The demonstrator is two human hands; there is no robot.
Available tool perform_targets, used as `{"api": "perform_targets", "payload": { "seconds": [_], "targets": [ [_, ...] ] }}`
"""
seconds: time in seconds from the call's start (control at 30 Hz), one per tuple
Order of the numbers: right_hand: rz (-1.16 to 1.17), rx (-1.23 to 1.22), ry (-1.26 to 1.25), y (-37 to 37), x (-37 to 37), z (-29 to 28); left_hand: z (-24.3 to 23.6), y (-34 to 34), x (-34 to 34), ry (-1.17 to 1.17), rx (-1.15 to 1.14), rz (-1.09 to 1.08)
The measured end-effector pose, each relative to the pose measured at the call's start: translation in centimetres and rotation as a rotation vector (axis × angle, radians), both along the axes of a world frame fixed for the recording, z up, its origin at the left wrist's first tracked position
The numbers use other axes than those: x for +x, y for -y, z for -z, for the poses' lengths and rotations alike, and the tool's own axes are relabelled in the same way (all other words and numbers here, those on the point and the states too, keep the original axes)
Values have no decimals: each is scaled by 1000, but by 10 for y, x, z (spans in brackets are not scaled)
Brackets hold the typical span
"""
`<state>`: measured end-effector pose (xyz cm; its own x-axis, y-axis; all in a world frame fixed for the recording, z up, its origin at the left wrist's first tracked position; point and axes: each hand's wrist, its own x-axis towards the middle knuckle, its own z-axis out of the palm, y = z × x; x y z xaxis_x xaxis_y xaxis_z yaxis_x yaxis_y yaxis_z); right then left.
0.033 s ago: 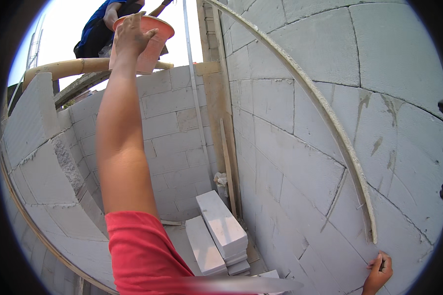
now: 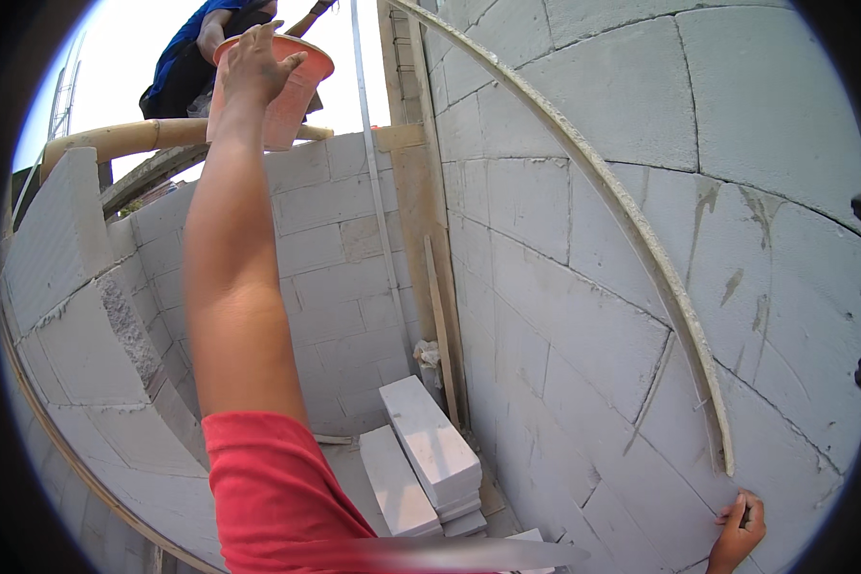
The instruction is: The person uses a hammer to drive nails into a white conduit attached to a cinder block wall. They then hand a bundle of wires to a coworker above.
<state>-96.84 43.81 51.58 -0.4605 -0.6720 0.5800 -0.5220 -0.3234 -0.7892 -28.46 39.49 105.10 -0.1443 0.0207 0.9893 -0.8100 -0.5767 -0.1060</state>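
An orange bucket (image 2: 292,103) is held up at the upper left, above the far wall. My left hand (image 2: 255,72), on an outstretched arm in a red sleeve, grips its near side, with fingertips up at the rim. Behind the bucket a person in blue (image 2: 177,67) reaches an arm to the rim. My right hand (image 2: 739,528), low at the right, is beside the block wall with its fingers curled. Whether anything is in them I cannot make out. Just above it ends a long, mortar-stained strip (image 2: 631,218) that leans along the wall and looks bent.
White block walls stand on the right (image 2: 603,316) and at the far end (image 2: 325,277). A part-built block wall (image 2: 86,344) rises at the left. Stacked blocks (image 2: 430,440) lie below my arm. A bamboo pole (image 2: 129,137) crosses at the top left; boards (image 2: 421,220) stand in the corner.
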Motion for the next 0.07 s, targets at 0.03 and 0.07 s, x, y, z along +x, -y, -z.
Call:
{"api": "perform_targets", "payload": {
  "seconds": [0.03,0.07],
  "targets": [
    [21,-6,11,-4,-1,0,-21,7,2,16,23,28],
    [41,-7,21,-6,2,1,-33,16,8,7,42,63]
  ]
}}
